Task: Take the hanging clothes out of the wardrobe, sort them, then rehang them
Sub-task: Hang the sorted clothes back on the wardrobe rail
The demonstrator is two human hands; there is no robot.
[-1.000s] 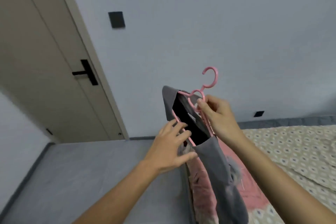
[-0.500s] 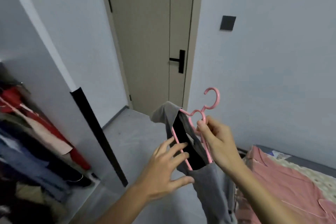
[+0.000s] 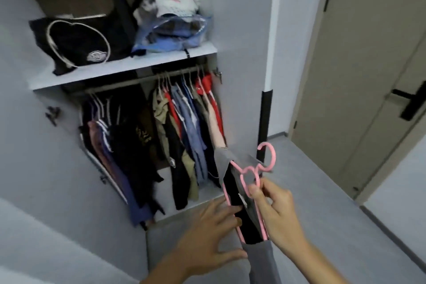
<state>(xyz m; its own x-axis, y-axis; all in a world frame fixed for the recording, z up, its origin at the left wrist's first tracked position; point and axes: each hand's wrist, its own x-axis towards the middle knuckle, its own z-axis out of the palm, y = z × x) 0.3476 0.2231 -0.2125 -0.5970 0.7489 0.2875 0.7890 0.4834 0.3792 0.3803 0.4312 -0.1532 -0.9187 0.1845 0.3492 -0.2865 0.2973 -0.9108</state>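
Leftmost, open wardrobe (image 3: 242, 76) with mixed garments hung on its rail (image 3: 129, 82); left hand (image 3: 207, 235), fingers spread, touching grey garment (image 3: 260, 258); pink plastic hanger (image 3: 250, 182) carrying it; right hand (image 3: 274, 212) pinching hanger neck.

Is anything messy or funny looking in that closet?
Yes. On the top shelf, a white cloth bundle sits heaped on a crumpled clear bag, and a dark garment lies loose, not folded. Below, the hanging clothes bunch unevenly on the rail, leaving a gap in the middle.
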